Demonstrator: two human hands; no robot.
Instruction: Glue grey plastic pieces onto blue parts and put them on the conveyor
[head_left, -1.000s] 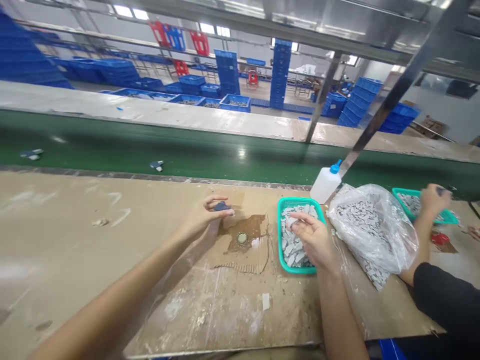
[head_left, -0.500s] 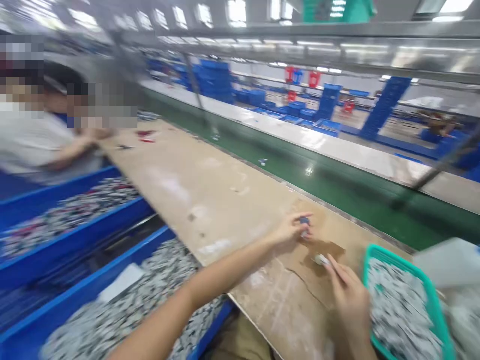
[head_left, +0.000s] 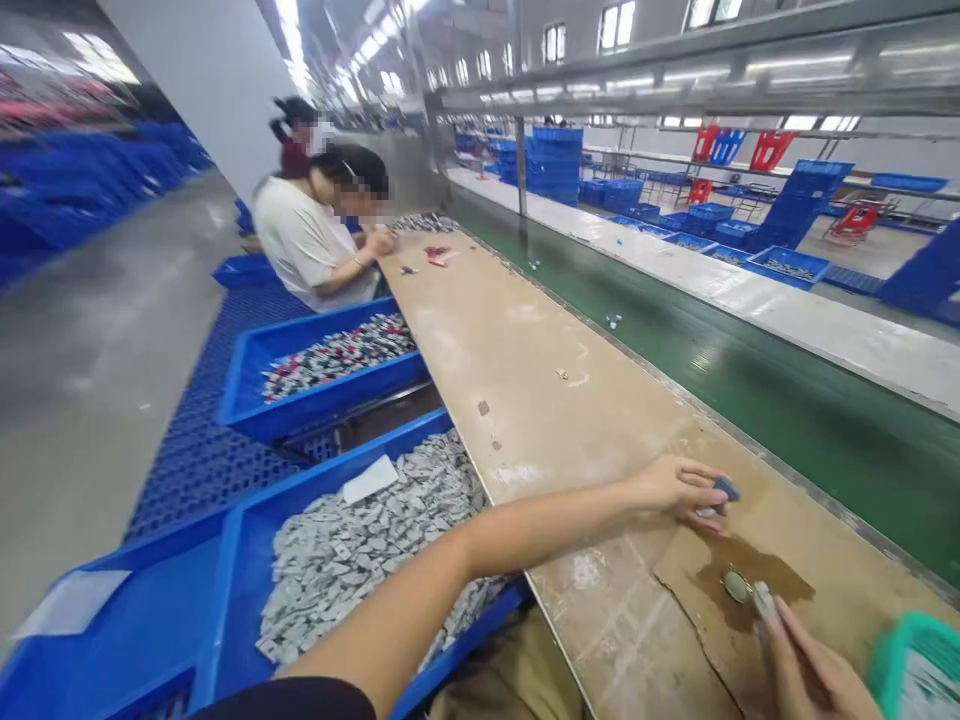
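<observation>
My left hand (head_left: 671,492) pinches a small dark blue piece (head_left: 724,489) above the tabletop, with a pale edge showing under my fingertips. My right hand (head_left: 810,670) sits at the lower right corner, its fingers holding a small pale grey piece (head_left: 763,600). That piece is just beside a round metal-rimmed disc (head_left: 737,586) lying in a dark stain on a cardboard sheet (head_left: 697,590). Only a corner of the teal plastic basket (head_left: 915,668) shows, next to my right hand, with pale pieces inside it.
The long wooden worktable (head_left: 525,400) runs away to the far left, with a green conveyor belt (head_left: 757,450) along its far side. Blue crates of grey pieces (head_left: 247,590) stand on my left. A seated co-worker (head_left: 307,235) works further along the table.
The view has swung left along the table. My right hand has left the teal basket with a pale piece and is now over the cardboard by the disc. My left hand keeps its blue piece.
</observation>
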